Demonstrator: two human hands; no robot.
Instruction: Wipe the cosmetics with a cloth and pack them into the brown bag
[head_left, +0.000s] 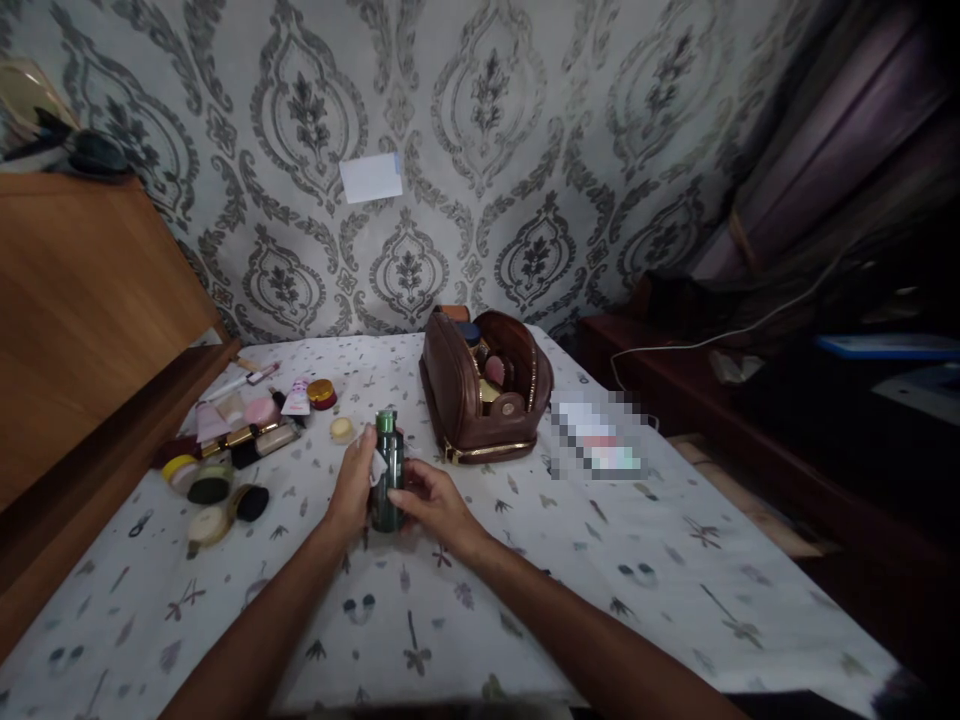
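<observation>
A dark green bottle [388,500] with a bright green cap stands upright between my two hands, above the patterned sheet. My left hand [351,485] is closed against its left side, with a small white tissue-like piece [379,466] between the fingers and the bottle. From the right, my right hand [441,507] grips the lower half, its thumb across the front. Just beyond, a brown leather makeup bag [495,435] sits unzipped, with a pink-topped item, a gold item and a dark blue lid showing inside. A small cream-coloured round item [341,430] lies left of the bottle.
Several cosmetics, among them a red-gold jar [322,393], pink tubes [298,397] and a green jar [211,482], lie at the left. A wooden headboard [97,290] borders that side. A pixelated flat object [600,436] lies right of the bag.
</observation>
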